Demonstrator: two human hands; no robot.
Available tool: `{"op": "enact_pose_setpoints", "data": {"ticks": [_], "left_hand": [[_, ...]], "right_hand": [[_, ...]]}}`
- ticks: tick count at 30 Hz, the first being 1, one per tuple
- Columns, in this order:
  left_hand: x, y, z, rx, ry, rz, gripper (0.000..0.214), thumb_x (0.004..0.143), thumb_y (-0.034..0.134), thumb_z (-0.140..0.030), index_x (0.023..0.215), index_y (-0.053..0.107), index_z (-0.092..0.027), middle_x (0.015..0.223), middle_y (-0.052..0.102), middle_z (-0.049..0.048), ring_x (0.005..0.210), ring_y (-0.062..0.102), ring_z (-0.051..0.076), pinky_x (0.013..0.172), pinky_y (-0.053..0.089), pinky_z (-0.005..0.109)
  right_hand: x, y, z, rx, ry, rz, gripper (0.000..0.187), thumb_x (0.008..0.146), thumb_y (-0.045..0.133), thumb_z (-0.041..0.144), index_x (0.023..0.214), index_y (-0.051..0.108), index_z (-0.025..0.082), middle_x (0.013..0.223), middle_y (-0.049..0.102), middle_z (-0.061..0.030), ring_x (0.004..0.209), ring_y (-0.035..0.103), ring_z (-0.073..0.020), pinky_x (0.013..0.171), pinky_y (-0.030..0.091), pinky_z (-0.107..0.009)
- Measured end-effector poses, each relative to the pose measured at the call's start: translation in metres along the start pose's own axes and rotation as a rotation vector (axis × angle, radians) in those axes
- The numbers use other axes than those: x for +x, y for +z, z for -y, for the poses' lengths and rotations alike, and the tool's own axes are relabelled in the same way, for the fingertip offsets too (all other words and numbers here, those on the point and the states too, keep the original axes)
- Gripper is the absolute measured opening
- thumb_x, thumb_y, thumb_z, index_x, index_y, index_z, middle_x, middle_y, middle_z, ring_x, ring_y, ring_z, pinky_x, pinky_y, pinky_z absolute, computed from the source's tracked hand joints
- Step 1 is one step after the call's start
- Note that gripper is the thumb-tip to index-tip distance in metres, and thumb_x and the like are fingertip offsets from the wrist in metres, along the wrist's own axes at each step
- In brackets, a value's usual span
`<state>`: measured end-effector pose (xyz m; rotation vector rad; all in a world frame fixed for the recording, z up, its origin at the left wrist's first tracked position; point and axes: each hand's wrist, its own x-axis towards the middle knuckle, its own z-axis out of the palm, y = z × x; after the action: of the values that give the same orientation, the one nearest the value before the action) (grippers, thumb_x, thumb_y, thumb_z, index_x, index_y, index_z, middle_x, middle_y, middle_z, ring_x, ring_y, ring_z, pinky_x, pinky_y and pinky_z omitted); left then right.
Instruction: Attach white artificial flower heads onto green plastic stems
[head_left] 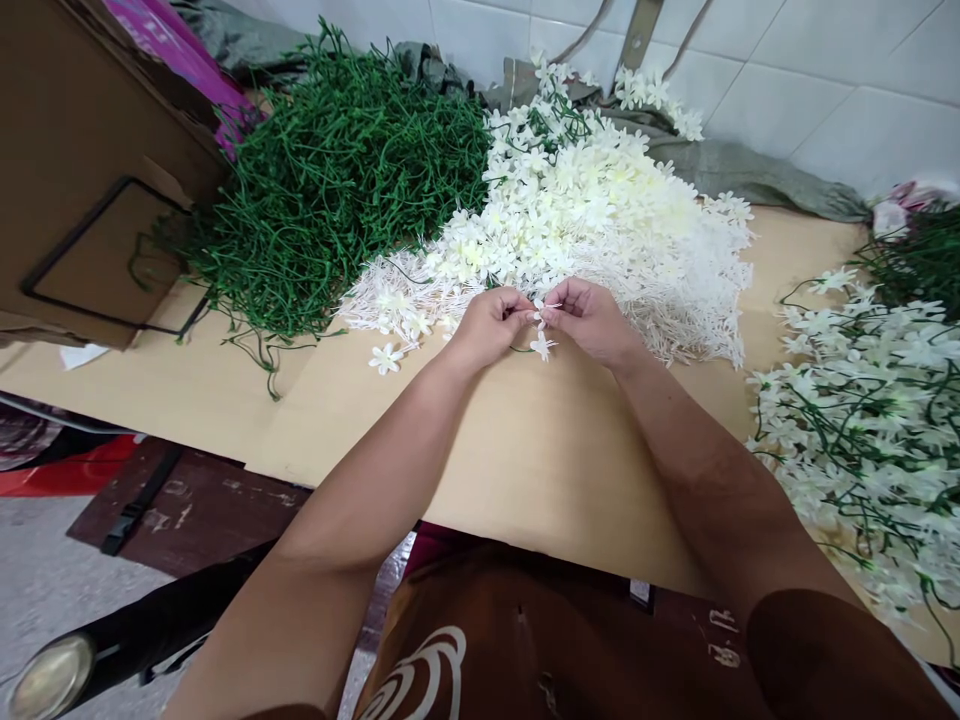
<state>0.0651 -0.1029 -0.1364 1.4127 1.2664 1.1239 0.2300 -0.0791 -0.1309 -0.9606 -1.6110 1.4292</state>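
Near the center of the view, just above the front part of the surface [570, 450], a small sprig of white flowers [542, 346] sits in the narrow gap between two bare hands. The left hand [495, 322] is closed in a pinch, thumb against fingertips, at the left side of the sprig; the right hand [589, 318] pinches it from the opposite side, its thumb and index finger meeting at a white blossom. Which part each hand grips is too small and too covered by the fingers to tell. One blossom hangs below the fingertips, and a thin bit of green shows beneath the left hand. Right behind the hands spreads a heap of white blossoms [592, 200], their pale stalks massed toward its near edge. A heap of green stems [360, 170] lies to the left of it, touching it, beyond the left hand. A loose blossom [385, 359] rests on the surface to the left of the left hand, near the heap's edge. Well to the right of the right hand lies a pile of white flowers on green stems [862, 420]. A cardboard box [82, 150] stands at the far left, beside the green heap.
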Motion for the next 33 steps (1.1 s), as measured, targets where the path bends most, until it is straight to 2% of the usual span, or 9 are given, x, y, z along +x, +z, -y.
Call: {"op": "enact_pose_setpoints", "data": {"ticks": [4, 10, 15, 18, 23, 28, 33], "left_hand": [[0.000, 0.000, 0.001, 0.005, 0.007, 0.020, 0.015, 0.067, 0.069, -0.019, 0.056, 0.060, -0.017, 0.053, 0.051, -0.0023, 0.054, 0.042, 0.010, 0.054, 0.032, 0.024], [-0.003, 0.000, -0.008, -0.084, -0.096, 0.068, 0.016, 0.067, 0.072, -0.020, 0.057, 0.060, -0.017, 0.053, 0.055, -0.0011, 0.049, 0.044, 0.010, 0.050, 0.032, 0.025], [-0.003, 0.001, -0.011, -0.059, -0.118, 0.070, 0.015, 0.067, 0.066, -0.013, 0.055, 0.058, -0.016, 0.052, 0.053, -0.0022, 0.049, 0.042, 0.009, 0.051, 0.032, 0.024], [-0.003, 0.001, -0.007, -0.016, -0.084, 0.071, 0.015, 0.068, 0.064, -0.012, 0.055, 0.056, -0.016, 0.051, 0.051, -0.0035, 0.051, 0.042, 0.009, 0.053, 0.033, 0.023], [-0.003, 0.001, -0.008, 0.016, -0.077, 0.075, 0.013, 0.071, 0.062, -0.012, 0.060, 0.056, -0.014, 0.055, 0.051, -0.0038, 0.055, 0.042, 0.008, 0.057, 0.034, 0.023], [-0.004, 0.001, -0.017, -0.050, -0.080, 0.099, 0.014, 0.077, 0.065, -0.020, 0.065, 0.060, -0.014, 0.059, 0.056, -0.0028, 0.057, 0.047, 0.009, 0.061, 0.038, 0.023], [-0.004, -0.002, -0.018, -0.006, -0.062, 0.149, 0.024, 0.085, 0.061, -0.030, 0.068, 0.063, -0.014, 0.058, 0.055, -0.0023, 0.058, 0.048, 0.009, 0.062, 0.038, 0.023]], "right_hand": [[-0.002, 0.003, 0.002, 0.009, 0.047, -0.007, 0.041, 0.055, 0.088, 0.041, 0.068, 0.056, 0.019, 0.063, 0.056, 0.0048, 0.060, 0.051, -0.0078, 0.057, 0.042, -0.023], [-0.001, -0.001, 0.002, 0.123, 0.118, 0.028, 0.048, 0.045, 0.092, 0.045, 0.067, 0.058, 0.018, 0.062, 0.059, 0.0048, 0.060, 0.053, -0.0077, 0.058, 0.042, -0.023], [0.000, -0.003, -0.002, 0.083, 0.118, 0.048, 0.044, 0.049, 0.091, 0.041, 0.067, 0.058, 0.017, 0.063, 0.059, 0.0040, 0.059, 0.053, -0.0070, 0.058, 0.043, -0.022], [-0.001, -0.002, -0.003, 0.033, 0.106, 0.049, 0.042, 0.053, 0.090, 0.039, 0.068, 0.058, 0.018, 0.063, 0.059, 0.0039, 0.059, 0.054, -0.0071, 0.057, 0.043, -0.022], [-0.002, -0.002, -0.004, 0.062, 0.070, 0.050, 0.044, 0.054, 0.090, 0.045, 0.068, 0.058, 0.018, 0.063, 0.060, 0.0042, 0.059, 0.056, -0.0074, 0.057, 0.046, -0.022], [0.000, -0.005, -0.008, 0.221, 0.068, 0.018, 0.050, 0.050, 0.090, 0.049, 0.073, 0.057, 0.019, 0.064, 0.061, 0.0045, 0.058, 0.059, -0.0087, 0.057, 0.049, -0.023], [0.000, -0.005, -0.008, 0.286, 0.065, 0.016, 0.047, 0.054, 0.089, 0.049, 0.076, 0.058, 0.020, 0.062, 0.064, 0.0048, 0.059, 0.061, -0.0096, 0.061, 0.052, -0.024]]}}
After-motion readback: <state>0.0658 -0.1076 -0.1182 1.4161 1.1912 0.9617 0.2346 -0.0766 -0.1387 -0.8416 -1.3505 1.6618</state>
